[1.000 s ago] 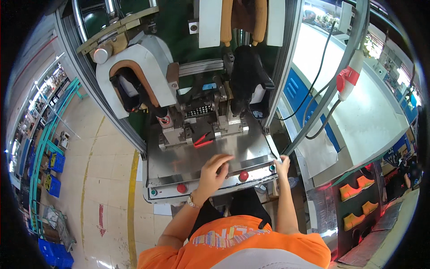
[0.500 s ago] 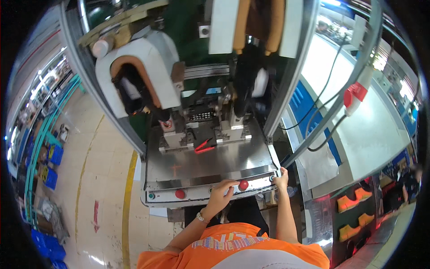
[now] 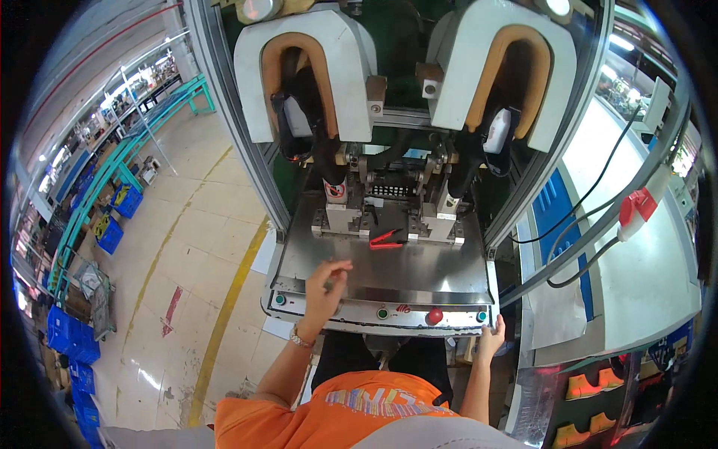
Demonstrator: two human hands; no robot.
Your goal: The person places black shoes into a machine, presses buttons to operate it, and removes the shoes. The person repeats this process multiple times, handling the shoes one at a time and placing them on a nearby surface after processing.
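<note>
My left hand (image 3: 325, 288) is raised over the left part of a machine's front panel, thumb and fingers apart and nothing in them. It hides part of the panel behind it. At the panel's right corner my right hand (image 3: 491, 338) rests with fingers apart, just below a green button (image 3: 482, 317). A red mushroom button (image 3: 434, 316) and another green button (image 3: 383, 313) sit between the hands. Beyond them, a steel plate (image 3: 374, 273) carries a red-handled tool like snips (image 3: 385, 241). Black shoe uppers (image 3: 295, 123) hang beneath two white, tan-lined horseshoe pads (image 3: 305, 41).
Metal frame posts (image 3: 239, 112) flank the machine. Cables and a red-and-white plug connector (image 3: 636, 213) hang at the right, near a white-topped bench (image 3: 591, 247). Orange shoe-shaped pieces (image 3: 583, 387) lie on a rack at lower right. Blue crates (image 3: 72, 333) stand far left.
My left hand has moved left and up, off the middle of the panel. My right hand has slipped down from the green button. The right horseshoe pad has come lower; the view has shifted.
</note>
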